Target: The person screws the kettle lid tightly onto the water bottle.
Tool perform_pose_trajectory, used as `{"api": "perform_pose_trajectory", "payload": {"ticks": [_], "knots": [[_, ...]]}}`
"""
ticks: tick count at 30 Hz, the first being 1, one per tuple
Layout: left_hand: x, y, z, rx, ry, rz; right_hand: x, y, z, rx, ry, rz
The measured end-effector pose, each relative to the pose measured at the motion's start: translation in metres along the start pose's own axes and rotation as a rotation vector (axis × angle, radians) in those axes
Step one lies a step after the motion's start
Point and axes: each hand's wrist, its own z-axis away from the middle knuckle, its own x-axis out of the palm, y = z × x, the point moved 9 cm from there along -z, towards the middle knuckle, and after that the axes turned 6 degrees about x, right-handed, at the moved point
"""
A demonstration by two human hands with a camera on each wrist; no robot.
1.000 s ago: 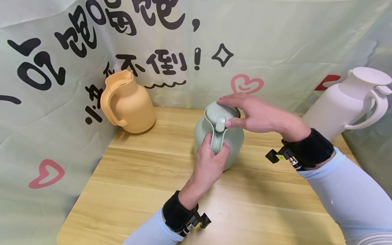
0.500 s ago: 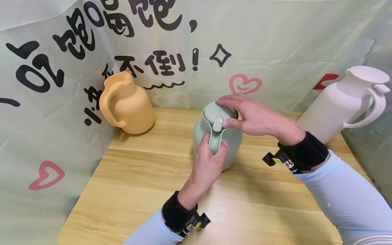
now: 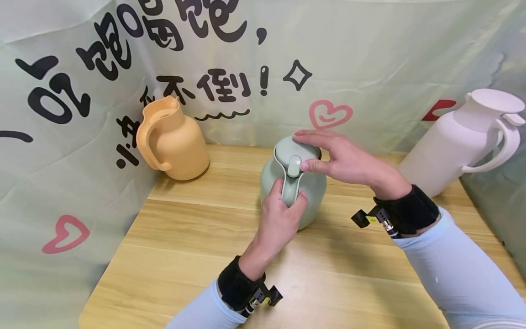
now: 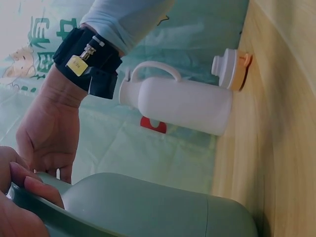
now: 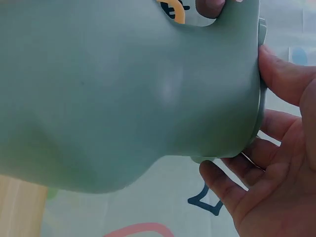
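A sage-green thermos jug (image 3: pixel 314 192) stands upright on the wooden table, its handle facing me. My left hand (image 3: pixel 281 217) grips the handle (image 3: pixel 291 189), the thumb near its top. A round green lid (image 3: pixel 293 148) with a small press tab (image 3: pixel 294 167) sits in the jug's mouth. My right hand (image 3: pixel 349 157) holds this lid by its edge, with the thumb beside the tab and the fingers over the far rim. In the right wrist view, the right fingers (image 5: pixel 222 185) bend around the jug's top. The left fingers (image 4: pixel 42 192) wrap the handle in the left wrist view.
An orange jug (image 3: pixel 185 146) with an uncovered mouth stands at the back left of the table (image 3: pixel 185 260). At the right is a taller pale pink jug (image 3: pixel 444 146). A white-and-orange stopper (image 4: pixel 232 69) lies near it. Printed cloth (image 3: pixel 370 55) hangs behind.
The right wrist and forearm have shifted slightly left and down. Both hands keep their places on the green jug, which stays put; the whole view sways slightly.
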Motion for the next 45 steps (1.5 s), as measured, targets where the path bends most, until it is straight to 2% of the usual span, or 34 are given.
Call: {"api": "perform_pose_trajectory", "payload": {"ticks": [4, 7, 16, 19, 27, 33, 39, 45], "knots": [[0.0, -0.001, 0.0, -0.01, -0.007, 0.008, -0.001, 0.003, 0.003, -0.004, 0.048, -0.037], [0.0, -0.002, 0.0, -0.015, -0.008, 0.012, -0.003, 0.004, 0.006, -0.012, 0.115, -0.047], [0.0, -0.003, 0.0, -0.03, -0.012, 0.019, -0.007, -0.006, 0.033, -0.134, 0.442, 0.009], [0.001, -0.004, 0.0, -0.033, -0.032, 0.027, -0.005, -0.007, 0.045, -0.146, 0.526, -0.001], [0.001, -0.009, 0.001, -0.005, -0.098, 0.04, 0.005, -0.003, 0.075, -0.035, 0.685, -0.13], [-0.004, -0.012, 0.01, 0.052, -0.166, 0.008, 0.025, -0.007, 0.086, 0.02, 0.674, -0.21], [-0.022, -0.017, 0.018, 0.089, -0.271, -0.074, 0.052, -0.016, 0.087, 0.06, 0.574, -0.231], [-0.037, -0.023, 0.019, 0.137, -0.364, -0.159, 0.076, -0.023, 0.082, 0.171, 0.436, -0.329]]}}
